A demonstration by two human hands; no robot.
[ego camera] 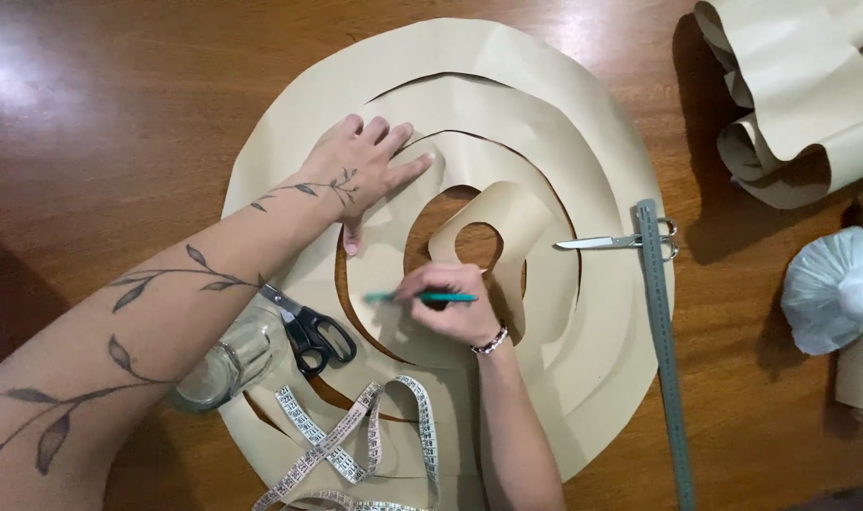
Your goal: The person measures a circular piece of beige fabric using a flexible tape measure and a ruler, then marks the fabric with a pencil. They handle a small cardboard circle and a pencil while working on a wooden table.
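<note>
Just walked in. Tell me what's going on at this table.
A person leans over a wooden table with a big tan paper spiral spread on it. The left hand lies flat on the paper, pinning it; the right hand holds a green pencil with its tip on the paper. Black scissors, a glass jar and a tape measure lie near the arms. Silver scissors and a metal ruler sit at the right.
</note>
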